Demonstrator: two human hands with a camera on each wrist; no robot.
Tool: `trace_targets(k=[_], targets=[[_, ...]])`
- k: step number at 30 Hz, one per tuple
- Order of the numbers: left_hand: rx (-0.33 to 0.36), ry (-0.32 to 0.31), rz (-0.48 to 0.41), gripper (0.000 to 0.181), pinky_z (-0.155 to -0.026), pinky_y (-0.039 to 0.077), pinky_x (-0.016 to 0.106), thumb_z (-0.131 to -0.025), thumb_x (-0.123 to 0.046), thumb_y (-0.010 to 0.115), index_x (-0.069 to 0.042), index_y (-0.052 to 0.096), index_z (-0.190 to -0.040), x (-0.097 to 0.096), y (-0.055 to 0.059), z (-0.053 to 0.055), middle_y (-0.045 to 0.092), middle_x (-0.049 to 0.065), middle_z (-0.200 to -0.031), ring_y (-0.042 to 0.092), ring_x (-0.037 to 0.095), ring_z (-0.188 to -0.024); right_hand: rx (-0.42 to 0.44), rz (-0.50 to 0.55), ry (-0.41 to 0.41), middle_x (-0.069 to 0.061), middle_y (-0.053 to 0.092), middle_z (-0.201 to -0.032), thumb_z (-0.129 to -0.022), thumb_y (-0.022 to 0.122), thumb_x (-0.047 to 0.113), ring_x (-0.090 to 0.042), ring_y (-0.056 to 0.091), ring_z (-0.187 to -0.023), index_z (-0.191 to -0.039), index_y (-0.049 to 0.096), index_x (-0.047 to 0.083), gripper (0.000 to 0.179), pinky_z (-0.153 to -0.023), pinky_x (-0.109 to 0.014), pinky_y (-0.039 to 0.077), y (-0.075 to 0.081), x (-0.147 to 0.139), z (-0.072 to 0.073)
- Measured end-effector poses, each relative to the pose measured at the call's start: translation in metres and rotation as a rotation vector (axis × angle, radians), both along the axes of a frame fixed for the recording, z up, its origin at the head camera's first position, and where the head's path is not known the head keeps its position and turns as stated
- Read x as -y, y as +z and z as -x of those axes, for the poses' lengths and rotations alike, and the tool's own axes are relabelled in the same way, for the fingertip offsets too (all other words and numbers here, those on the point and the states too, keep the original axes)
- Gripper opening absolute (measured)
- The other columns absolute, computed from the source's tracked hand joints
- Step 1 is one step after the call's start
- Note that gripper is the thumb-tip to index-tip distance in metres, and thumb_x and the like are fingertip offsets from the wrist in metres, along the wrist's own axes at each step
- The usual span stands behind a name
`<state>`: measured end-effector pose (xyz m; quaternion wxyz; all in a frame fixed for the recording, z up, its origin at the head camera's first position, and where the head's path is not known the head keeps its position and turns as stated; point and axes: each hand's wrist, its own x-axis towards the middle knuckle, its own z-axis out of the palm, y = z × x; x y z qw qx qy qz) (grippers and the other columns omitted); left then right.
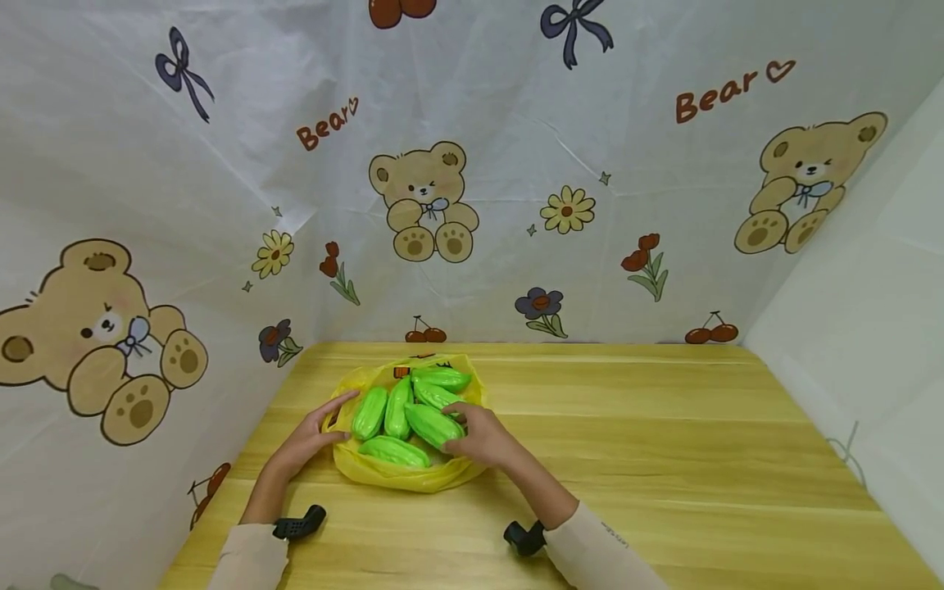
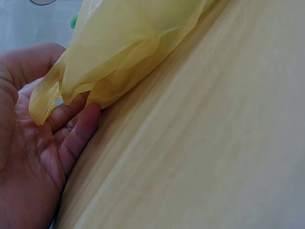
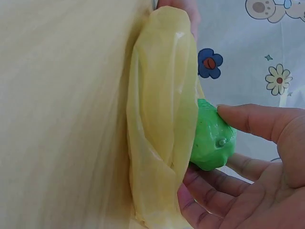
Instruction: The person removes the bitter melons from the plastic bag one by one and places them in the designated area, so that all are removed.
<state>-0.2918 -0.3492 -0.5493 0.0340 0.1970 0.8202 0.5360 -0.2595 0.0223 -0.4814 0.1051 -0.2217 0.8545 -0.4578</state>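
A yellow plastic bag [image 1: 379, 478] lies spread on the table, its mouth facing up. Several bright green bitter melons [image 1: 399, 410] are inside it. My right hand [image 1: 483, 436] reaches over the bag's right side and grips one bitter melon [image 1: 431, 424]; in the right wrist view its thumb is on top of that melon [image 3: 213, 138] and its fingers are beneath. At the bag's left rim, my left hand [image 1: 308, 442] holds the plastic between thumb and fingers. A loose handle loop of the bag [image 2: 45, 102] hangs against the left palm.
The wooden table [image 1: 664, 442] extends to the right of the bag. A white cloth [image 1: 501, 106] printed with bears and flowers hangs behind and on the left. At the right edge, a thin cable [image 1: 848, 455] runs beside a white wall. Each wrist wears a black camera [image 1: 301, 523].
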Motion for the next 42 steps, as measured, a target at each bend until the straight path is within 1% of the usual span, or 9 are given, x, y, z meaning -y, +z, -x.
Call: trace_targets(k=[6, 11, 21, 23, 26, 30, 34, 37, 42], targets=[[0.003, 0.003, -0.001, 0.067, -0.113, 0.007, 0.073, -0.093, -0.007, 0.068, -0.007, 0.041, -0.155, 0.001, -0.001, 0.0, 0.03, 0.02, -0.162, 0.01, 0.045, -0.151, -0.02, 0.03, 0.003, -0.017, 0.064, -0.129, -0.091, 0.073, 0.01, -0.03, 0.061, -0.111, -0.134, 0.063, 0.002, 0.045, -0.092, -0.047, 0.052, 0.007, -0.007, 0.002], [0.011, 0.005, -0.002, 0.067, -0.112, 0.007, 0.074, -0.093, -0.007, 0.068, -0.008, 0.041, -0.155, 0.001, -0.001, 0.0, 0.029, 0.019, -0.163, 0.01, 0.046, -0.151, -0.039, 0.054, 0.009, -0.015, 0.065, -0.127, -0.092, 0.072, 0.009, -0.024, 0.061, -0.104, -0.131, 0.065, 0.002, 0.041, -0.086, -0.038, 0.053, 0.011, -0.014, 0.005], [0.038, 0.011, -0.005, 0.07, -0.112, 0.005, 0.074, -0.092, -0.007, 0.068, -0.01, 0.04, -0.156, 0.0, 0.001, -0.001, 0.027, 0.018, -0.164, 0.008, 0.044, -0.151, -0.027, 0.161, 0.038, -0.018, 0.065, -0.128, -0.09, 0.074, 0.007, -0.03, 0.063, -0.101, -0.128, 0.067, 0.0, 0.04, -0.08, -0.035, 0.054, 0.018, -0.028, 0.011], [0.033, 0.016, 0.002, 0.07, -0.111, 0.006, 0.075, -0.092, -0.007, 0.069, -0.009, 0.04, -0.156, 0.0, 0.001, -0.001, 0.027, 0.019, -0.164, 0.008, 0.046, -0.151, -0.022, 0.162, 0.041, -0.018, 0.064, -0.13, -0.091, 0.074, 0.008, -0.03, 0.063, -0.104, -0.13, 0.067, 0.0, 0.04, -0.081, -0.034, 0.055, 0.019, -0.031, 0.013], [0.025, 0.017, 0.005, 0.069, -0.111, 0.006, 0.076, -0.092, -0.007, 0.069, -0.007, 0.04, -0.155, 0.0, 0.001, -0.001, 0.026, 0.021, -0.164, 0.009, 0.048, -0.15, 0.009, 0.184, 0.03, -0.017, 0.064, -0.13, -0.092, 0.072, 0.007, -0.029, 0.065, -0.102, -0.131, 0.067, 0.002, 0.04, -0.081, -0.033, 0.055, 0.02, -0.036, 0.015], [0.02, 0.011, 0.003, 0.069, -0.11, 0.005, 0.076, -0.092, -0.006, 0.068, -0.006, 0.04, -0.155, 0.0, 0.001, -0.002, 0.027, 0.02, -0.163, 0.008, 0.048, -0.151, 0.073, 0.248, 0.004, -0.017, 0.063, -0.13, -0.092, 0.071, 0.004, -0.025, 0.067, -0.096, -0.131, 0.066, 0.004, 0.04, -0.081, -0.034, 0.057, 0.021, -0.042, 0.017], [0.019, 0.006, -0.004, 0.07, -0.11, 0.004, 0.076, -0.092, -0.006, 0.068, -0.005, 0.039, -0.156, -0.001, 0.0, -0.002, 0.028, 0.021, -0.163, 0.007, 0.047, -0.151, 0.117, 0.288, -0.006, -0.017, 0.06, -0.133, -0.093, 0.07, 0.004, -0.025, 0.066, -0.099, -0.133, 0.066, 0.006, 0.04, -0.085, -0.039, 0.056, 0.024, -0.048, 0.018], [0.022, 0.009, -0.011, 0.07, -0.11, 0.003, 0.076, -0.092, -0.005, 0.068, -0.005, 0.039, -0.155, -0.001, 0.0, -0.002, 0.027, 0.021, -0.163, 0.007, 0.047, -0.151, 0.136, 0.314, 0.004, -0.018, 0.057, -0.135, -0.094, 0.069, 0.005, -0.028, 0.066, -0.101, -0.135, 0.064, 0.005, 0.041, -0.088, -0.042, 0.056, 0.027, -0.053, 0.02], [0.012, 0.014, -0.005, 0.069, -0.11, 0.005, 0.076, -0.092, -0.006, 0.068, -0.005, 0.04, -0.155, -0.001, 0.0, -0.002, 0.027, 0.021, -0.163, 0.009, 0.048, -0.15, 0.146, 0.339, 0.015, -0.02, 0.056, -0.135, -0.097, 0.067, 0.007, -0.039, 0.066, -0.103, -0.14, 0.06, 0.003, 0.044, -0.089, -0.049, 0.055, 0.03, -0.061, 0.024]])
